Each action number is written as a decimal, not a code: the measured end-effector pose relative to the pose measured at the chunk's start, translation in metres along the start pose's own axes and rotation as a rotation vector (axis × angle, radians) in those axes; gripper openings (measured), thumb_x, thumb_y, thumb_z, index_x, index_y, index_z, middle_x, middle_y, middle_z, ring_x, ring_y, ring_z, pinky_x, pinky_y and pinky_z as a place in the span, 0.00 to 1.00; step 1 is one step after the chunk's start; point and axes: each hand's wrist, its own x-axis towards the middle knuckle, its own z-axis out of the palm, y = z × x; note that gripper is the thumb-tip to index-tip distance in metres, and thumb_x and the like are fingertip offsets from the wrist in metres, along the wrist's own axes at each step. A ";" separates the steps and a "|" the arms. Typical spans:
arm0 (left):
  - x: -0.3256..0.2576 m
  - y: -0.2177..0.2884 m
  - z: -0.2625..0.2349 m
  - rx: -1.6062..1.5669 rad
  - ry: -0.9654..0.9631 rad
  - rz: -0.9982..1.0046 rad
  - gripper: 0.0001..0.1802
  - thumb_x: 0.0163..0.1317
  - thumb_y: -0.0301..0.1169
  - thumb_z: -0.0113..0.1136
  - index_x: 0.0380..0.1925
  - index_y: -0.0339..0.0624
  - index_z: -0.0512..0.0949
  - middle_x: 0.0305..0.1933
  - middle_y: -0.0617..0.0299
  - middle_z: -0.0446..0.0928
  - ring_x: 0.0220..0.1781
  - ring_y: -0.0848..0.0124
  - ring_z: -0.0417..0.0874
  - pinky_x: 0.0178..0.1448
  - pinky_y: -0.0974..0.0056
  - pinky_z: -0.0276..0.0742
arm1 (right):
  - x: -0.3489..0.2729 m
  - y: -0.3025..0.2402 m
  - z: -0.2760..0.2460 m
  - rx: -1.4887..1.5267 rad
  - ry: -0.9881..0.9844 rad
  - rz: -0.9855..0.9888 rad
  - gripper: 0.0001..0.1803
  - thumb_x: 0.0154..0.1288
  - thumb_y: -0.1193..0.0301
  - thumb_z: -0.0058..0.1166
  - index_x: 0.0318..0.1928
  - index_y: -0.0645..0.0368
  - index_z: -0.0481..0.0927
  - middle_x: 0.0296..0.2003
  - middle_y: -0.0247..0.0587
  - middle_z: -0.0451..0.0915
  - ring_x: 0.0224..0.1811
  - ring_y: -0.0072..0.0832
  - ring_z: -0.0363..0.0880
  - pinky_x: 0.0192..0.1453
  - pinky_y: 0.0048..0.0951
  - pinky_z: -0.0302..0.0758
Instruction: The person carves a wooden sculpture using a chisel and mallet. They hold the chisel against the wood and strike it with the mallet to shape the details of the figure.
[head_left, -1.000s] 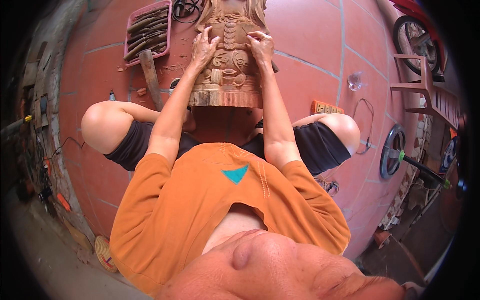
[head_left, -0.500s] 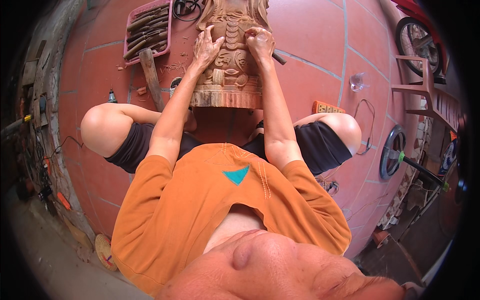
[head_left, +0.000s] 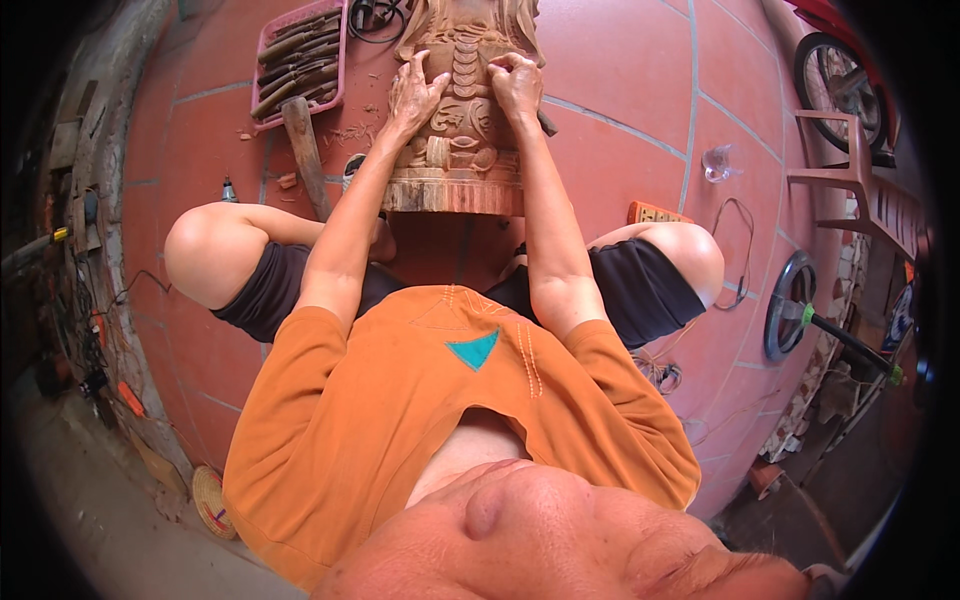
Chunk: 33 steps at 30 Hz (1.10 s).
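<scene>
Your left hand [head_left: 415, 97] lies spread on the wooden carving [head_left: 460, 117], which sits before your folded legs [head_left: 225, 250], base towards you. Your right hand [head_left: 517, 88] shows a narrow grip; any tool within cannot be confirmed. Judged step: close surface work; the next move calls for steady bracing.

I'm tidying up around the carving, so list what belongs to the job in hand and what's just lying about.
Likely part of the job: carved wood under the left hand and right hand; dark handle beside the right hand; brown-handled tools in the pink basket.

Probably just lying about: clear cup; plastic chair; round woven piece.
</scene>
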 end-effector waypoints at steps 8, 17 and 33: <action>0.001 -0.009 0.003 0.012 0.015 0.025 0.36 0.65 0.49 0.64 0.67 0.44 0.66 0.57 0.35 0.76 0.56 0.44 0.80 0.60 0.46 0.75 | 0.001 0.009 -0.010 0.035 -0.106 0.058 0.07 0.57 0.67 0.64 0.36 0.49 0.91 0.34 0.45 0.88 0.39 0.43 0.88 0.46 0.41 0.81; 0.000 -0.005 0.001 -0.011 0.006 0.014 0.36 0.64 0.48 0.65 0.66 0.44 0.66 0.57 0.36 0.76 0.56 0.44 0.79 0.60 0.46 0.75 | -0.002 -0.009 -0.006 -0.145 -0.016 -0.142 0.08 0.59 0.70 0.58 0.35 0.49 0.90 0.36 0.50 0.87 0.41 0.49 0.87 0.47 0.46 0.81; 0.002 -0.007 0.003 -0.053 0.026 0.018 0.35 0.62 0.46 0.67 0.65 0.47 0.66 0.54 0.36 0.76 0.55 0.41 0.77 0.59 0.43 0.73 | 0.026 -0.004 -0.011 -0.223 -0.081 -0.145 0.11 0.58 0.66 0.57 0.37 0.47 0.91 0.37 0.48 0.88 0.39 0.46 0.88 0.46 0.43 0.82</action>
